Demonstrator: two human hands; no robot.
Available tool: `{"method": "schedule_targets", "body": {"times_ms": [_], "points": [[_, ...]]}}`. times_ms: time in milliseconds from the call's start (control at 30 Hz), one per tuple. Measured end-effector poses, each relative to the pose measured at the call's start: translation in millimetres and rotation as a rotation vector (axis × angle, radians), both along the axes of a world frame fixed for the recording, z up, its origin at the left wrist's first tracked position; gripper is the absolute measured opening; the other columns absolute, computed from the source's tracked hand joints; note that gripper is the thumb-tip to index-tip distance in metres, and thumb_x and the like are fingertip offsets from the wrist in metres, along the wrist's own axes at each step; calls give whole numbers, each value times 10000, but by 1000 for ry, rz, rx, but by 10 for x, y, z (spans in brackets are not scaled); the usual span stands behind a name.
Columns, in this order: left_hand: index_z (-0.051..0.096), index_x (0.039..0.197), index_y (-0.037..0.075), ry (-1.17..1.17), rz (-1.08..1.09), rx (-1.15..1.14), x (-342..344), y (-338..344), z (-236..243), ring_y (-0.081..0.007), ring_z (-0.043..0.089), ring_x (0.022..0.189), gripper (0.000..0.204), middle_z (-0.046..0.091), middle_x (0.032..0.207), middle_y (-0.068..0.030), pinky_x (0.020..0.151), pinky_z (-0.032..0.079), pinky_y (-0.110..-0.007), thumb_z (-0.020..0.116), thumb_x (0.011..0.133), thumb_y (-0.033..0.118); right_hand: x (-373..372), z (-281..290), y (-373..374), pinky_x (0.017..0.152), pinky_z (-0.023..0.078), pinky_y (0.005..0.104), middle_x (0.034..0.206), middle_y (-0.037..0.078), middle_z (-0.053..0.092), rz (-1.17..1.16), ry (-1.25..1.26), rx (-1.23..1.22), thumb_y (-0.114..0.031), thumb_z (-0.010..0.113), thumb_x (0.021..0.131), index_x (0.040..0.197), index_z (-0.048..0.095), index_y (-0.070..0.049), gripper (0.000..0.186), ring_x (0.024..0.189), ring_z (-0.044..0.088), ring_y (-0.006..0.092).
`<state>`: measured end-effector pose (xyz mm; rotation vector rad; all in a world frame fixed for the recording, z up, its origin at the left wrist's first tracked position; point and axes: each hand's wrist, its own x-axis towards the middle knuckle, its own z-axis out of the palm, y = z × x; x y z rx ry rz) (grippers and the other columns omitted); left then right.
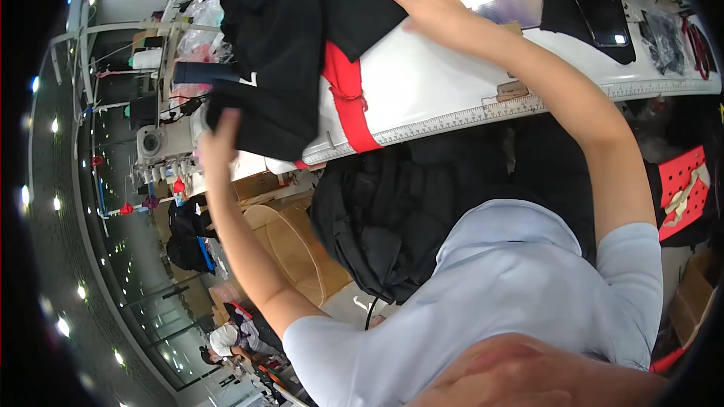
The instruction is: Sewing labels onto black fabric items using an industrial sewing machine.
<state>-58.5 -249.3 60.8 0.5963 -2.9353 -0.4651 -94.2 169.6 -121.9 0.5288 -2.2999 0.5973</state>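
You seemed to be arranging the black fabric point(279, 45) at eleven o'clock on the white sewing table point(422, 79). Your right hand point(441, 15), at one, had fingers parted by the fabric's edge; your left hand point(219, 147), at nine, was blurred, its grip impossible to tell. Next likely called for even smoothing.

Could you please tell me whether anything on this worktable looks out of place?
Mildly odd: the red strip beside the black cloth looks puckered midway and lies across the ruler, hiding some markings. Nothing looks spilled.
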Motion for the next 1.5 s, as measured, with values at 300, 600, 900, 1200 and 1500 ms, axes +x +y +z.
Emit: {"method": "schedule_targets", "body": {"times_ms": [300, 600, 900, 1200, 1500], "points": [[338, 1346, -166, 1168, -184, 236, -1129, -81, 442, -354, 622, 1096, 532, 584, 1166, -268, 952, 528, -412, 597, 959, 93, 1360, 222, -438, 769, 482, 381, 853, 107, 539, 703, -181, -188, -83, 635, 791, 925, 611, -56, 140, 862, 542, 297], [516, 1459, 176, 277, -1191, -42, -794, 2734, -1671, -332, 298, 1502, 548, 402, 1593, -65, 1153, 247, -648, 559, 993, 461, 2712, -137, 349, 828, 520, 373, 940, 91, 671, 976, -1128, -423, -38, 698, 866, 1021, 725, -17, 158, 930, 627, 290], [445, 1500, 114, 137, -757, -301, -422, 1916, -1592, -320, 371, 1470, 542, 431, 1562, -137, 1111, 276, -703, 464, 1053, 419, 2491, -385, 315, 1006, 455, 413, 1145, 177, 659, 19, -797, -515, -227, 688, 940, 1235, 637, 5, 379, 1124, 582, 384], [555, 1267, -57, 315, -1239, 5, -111, 2996, -1550, -423, 557, 1250, 343, 613, 1285, -252, 1092, 435, -467, 537, 945, 61, 2322, -284, -325, 688, 467, 454, 747, 274, 586, 564, -1005, -654, -361, 616, 1007, 817, 568, 80, 482, 722, 586, 431], [644, 1243, 41, 506, -1296, 12, -365, 2988, -1688, -351, 569, 1270, 324, 610, 1347, -159, 1042, 452, -485, 635, 948, 173, 2575, -257, 474, 708, 530, 384, 831, 166, 673, 583, -977, -561, -208, 671, 953, 940, 684, 45, 254, 761, 669, 300]]}}
